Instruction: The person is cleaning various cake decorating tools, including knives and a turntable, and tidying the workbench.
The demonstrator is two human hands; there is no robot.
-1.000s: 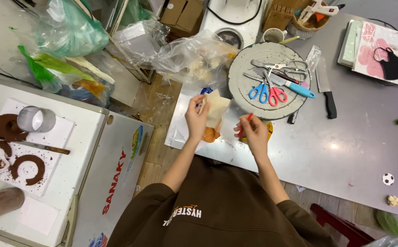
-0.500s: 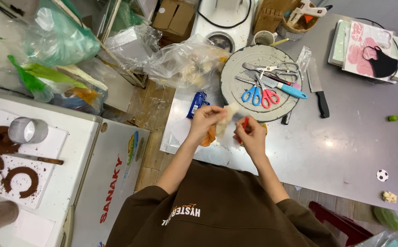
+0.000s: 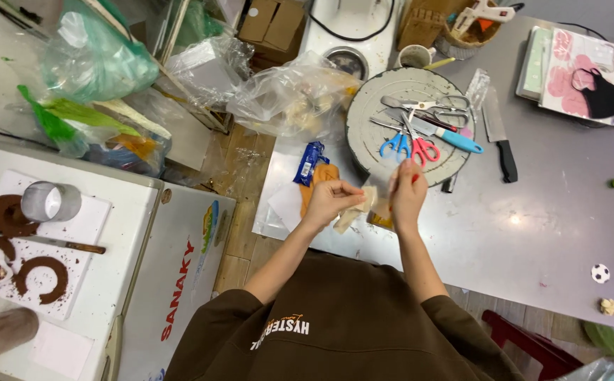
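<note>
While both hands work over the near edge of the grey bench (image 3: 532,233), the left hand (image 3: 331,201) and right hand (image 3: 407,194) each close their grip on one pale, partly pulled-open wrapper (image 3: 363,206). Counted: two scissors (image 3: 409,144), one knife (image 3: 499,134), one round turntable (image 3: 370,116).
</note>
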